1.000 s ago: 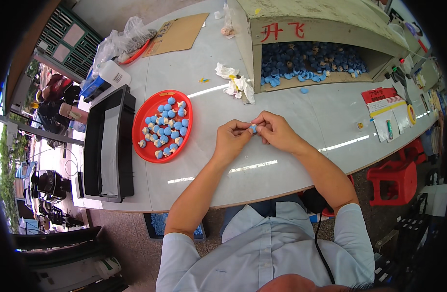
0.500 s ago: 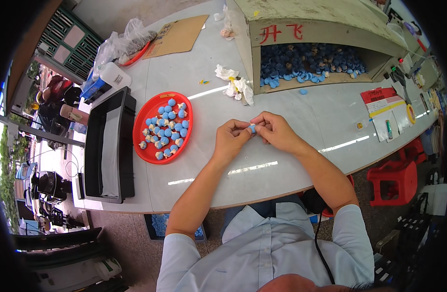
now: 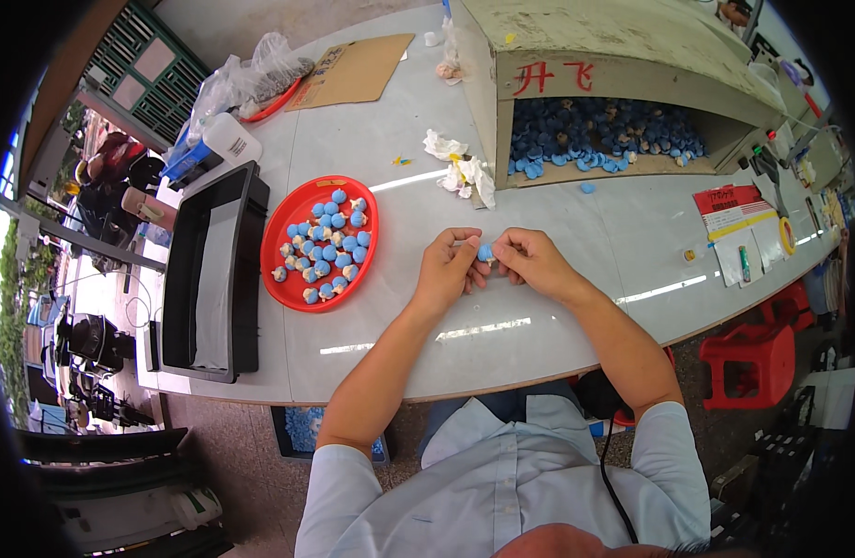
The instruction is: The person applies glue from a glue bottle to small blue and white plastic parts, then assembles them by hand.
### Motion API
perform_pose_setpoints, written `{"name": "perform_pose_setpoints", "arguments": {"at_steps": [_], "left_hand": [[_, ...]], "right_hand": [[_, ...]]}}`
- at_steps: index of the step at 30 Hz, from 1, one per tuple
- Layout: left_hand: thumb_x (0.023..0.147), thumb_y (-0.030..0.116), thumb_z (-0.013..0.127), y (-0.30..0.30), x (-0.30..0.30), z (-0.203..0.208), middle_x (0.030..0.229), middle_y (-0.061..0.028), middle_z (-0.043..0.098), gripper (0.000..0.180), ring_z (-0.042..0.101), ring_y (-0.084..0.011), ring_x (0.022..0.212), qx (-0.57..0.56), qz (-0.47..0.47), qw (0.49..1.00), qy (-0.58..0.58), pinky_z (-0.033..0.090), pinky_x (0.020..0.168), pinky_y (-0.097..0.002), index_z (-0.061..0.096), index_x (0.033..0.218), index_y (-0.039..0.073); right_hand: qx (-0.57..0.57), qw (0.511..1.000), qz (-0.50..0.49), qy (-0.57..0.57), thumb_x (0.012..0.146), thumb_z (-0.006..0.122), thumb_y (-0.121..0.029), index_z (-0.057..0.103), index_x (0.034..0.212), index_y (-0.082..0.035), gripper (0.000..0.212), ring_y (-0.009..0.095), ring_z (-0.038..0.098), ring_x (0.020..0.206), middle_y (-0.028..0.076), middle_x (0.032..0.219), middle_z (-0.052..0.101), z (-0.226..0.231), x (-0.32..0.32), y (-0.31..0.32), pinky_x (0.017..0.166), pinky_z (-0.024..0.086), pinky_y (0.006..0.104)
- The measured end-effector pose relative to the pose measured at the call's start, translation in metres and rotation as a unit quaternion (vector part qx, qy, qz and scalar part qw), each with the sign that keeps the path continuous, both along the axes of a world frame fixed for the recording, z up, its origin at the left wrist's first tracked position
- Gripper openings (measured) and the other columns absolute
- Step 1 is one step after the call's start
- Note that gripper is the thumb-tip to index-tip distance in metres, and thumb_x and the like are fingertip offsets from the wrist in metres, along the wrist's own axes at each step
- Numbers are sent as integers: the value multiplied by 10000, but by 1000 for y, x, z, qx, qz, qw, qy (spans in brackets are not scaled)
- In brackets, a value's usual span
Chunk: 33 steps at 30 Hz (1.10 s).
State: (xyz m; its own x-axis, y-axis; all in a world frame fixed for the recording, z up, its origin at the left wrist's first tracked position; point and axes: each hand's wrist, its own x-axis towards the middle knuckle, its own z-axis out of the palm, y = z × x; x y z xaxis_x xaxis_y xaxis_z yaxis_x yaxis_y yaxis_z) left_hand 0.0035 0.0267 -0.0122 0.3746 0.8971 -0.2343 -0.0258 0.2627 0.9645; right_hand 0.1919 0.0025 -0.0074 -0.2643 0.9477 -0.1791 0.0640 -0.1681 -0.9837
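Note:
In front of me, above the grey table, my left hand (image 3: 448,270) and my right hand (image 3: 539,264) come together around a small blue and cream figurine (image 3: 486,252). Its rounded blue part shows between the fingertips, while the fingers cover much of the rest. Thumb and fingers of each hand are pinched on it. To the left lies a round red tray (image 3: 302,197) with several similar blue and cream figurines (image 3: 330,237).
Left of the tray is a long black bin (image 3: 251,232). A beige box (image 3: 623,56) with loose blue pieces (image 3: 576,139) stands at the back right. Crumpled tissues (image 3: 464,177) lie beside it. Papers (image 3: 729,251) and a tape roll (image 3: 786,235) are at right.
The figurine has been turned in my fingers, so more of its blue side shows. My hands have shifted slightly apart, and the whole view has moved a little.

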Motion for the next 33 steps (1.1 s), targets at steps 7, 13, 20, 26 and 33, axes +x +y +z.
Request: {"name": "perform_pose_setpoints", "arguments": {"at_steps": [7,13,20,26,33], "left_hand": [[1003,260,529,2,-1,0,756,-79,639,331,601,-114,580,1,3,1000,-6,434,487,-218,532,1201,-5],[964,168,560,2,-1,0,804,-74,646,305,618,-122,642,5,-22,1000,-14,447,521,-218,541,1203,-21],[934,112,592,1,-1,-4,844,-76,650,316,627,-126,670,10,-35,999,-37,472,540,-229,545,1191,-65],[941,110,592,-2,1,-4,845,-57,645,288,605,-95,665,29,-26,999,-20,456,542,-214,562,1181,-46],[948,121,583,-7,5,-4,849,-39,637,268,590,-78,663,40,-15,999,-13,438,552,-204,573,1175,-20]], "right_hand": [[-1,1000,-5,1,977,564,-245,600,912,-45,214,63,508,599,4,735,582,4,-2,1,542,420,209],[-20,999,-22,13,964,581,-235,611,947,-15,222,76,513,576,26,738,588,-1,1,4,511,427,225],[-11,999,-9,37,953,597,-199,613,949,-10,190,73,521,578,25,749,599,2,3,2,507,428,222],[-6,1000,-12,0,955,585,-181,616,949,-19,165,64,535,600,9,746,600,3,2,0,536,437,209],[7,999,-30,-18,954,582,-169,604,919,0,174,72,534,585,23,726,599,1,-2,0,528,444,219]]}}
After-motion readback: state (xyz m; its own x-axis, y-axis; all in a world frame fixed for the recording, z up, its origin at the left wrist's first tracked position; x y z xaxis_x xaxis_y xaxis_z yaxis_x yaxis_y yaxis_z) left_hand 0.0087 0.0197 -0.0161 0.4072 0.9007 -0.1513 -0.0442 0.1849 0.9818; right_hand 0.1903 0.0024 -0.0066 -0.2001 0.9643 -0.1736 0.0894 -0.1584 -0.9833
